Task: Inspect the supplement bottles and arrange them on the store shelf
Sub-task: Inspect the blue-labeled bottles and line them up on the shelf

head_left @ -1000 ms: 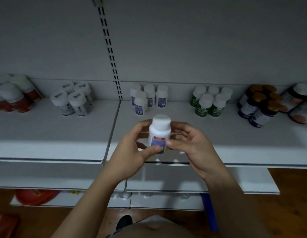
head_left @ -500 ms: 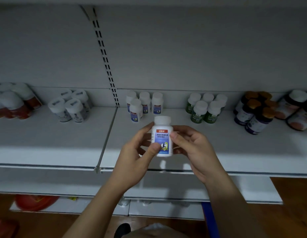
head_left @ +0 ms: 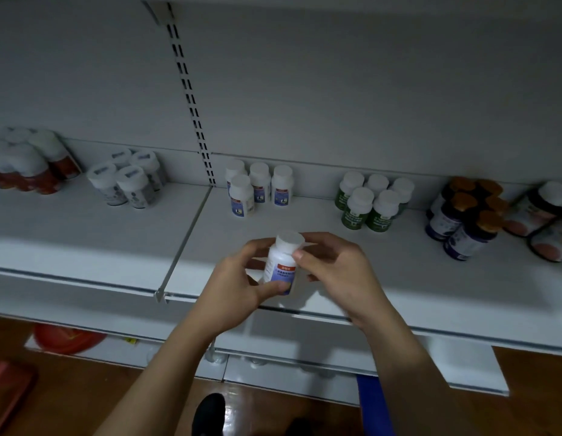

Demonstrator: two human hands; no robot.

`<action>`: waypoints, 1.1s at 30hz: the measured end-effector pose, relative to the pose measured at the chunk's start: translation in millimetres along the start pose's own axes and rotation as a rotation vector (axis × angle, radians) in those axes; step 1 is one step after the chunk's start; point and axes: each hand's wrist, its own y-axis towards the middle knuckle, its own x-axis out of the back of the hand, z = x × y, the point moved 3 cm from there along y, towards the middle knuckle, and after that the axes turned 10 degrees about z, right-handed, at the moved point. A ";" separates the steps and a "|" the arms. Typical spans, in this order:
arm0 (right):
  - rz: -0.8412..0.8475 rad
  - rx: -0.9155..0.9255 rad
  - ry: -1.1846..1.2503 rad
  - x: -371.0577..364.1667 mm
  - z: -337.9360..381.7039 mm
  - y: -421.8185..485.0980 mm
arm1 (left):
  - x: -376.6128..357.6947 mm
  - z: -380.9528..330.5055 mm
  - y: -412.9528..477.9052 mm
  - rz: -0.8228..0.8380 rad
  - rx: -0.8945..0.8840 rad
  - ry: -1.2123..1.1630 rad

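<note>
While both hands clasp it above the front edge of the shelf point(head_left: 116, 237), the white supplement bottle point(head_left: 281, 265) is nearly upright, cap up and tipped slightly right, label facing the camera. The left hand point(head_left: 238, 287) curls round its base, and the right hand point(head_left: 339, 269) pinches it below the cap.

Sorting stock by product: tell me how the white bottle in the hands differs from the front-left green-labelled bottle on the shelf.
Label: the white plastic bottle has blue under a red band; the green-labelled bottle has green. Pose: the first is tilted, gripped by the left hand and right hand; the second stands upright on the white shelf. Company: the first is alone; the second stands among four like it. Both have round white caps.
</note>
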 end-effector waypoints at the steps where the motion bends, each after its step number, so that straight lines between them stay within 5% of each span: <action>1: -0.004 0.006 -0.083 0.9 0.4 3.3 | -1.9 1.1 2.1 -0.005 0.011 0.028; 10: 0.039 -0.088 -0.586 -6.8 18.5 46.6 | -6.6 16.7 14.8 -0.098 0.076 0.259; 19: -0.120 -0.059 -0.735 -16.3 35.7 117.9 | 48.5 32.8 37.4 -0.074 0.131 0.581; 23: -0.176 -0.095 -0.805 -29.0 40.1 145.5 | 73.1 45.3 48.8 0.057 0.210 0.703; 33: -0.262 -0.175 -0.869 -50.3 38.7 158.8 | 102.6 71.9 57.2 0.199 0.139 0.740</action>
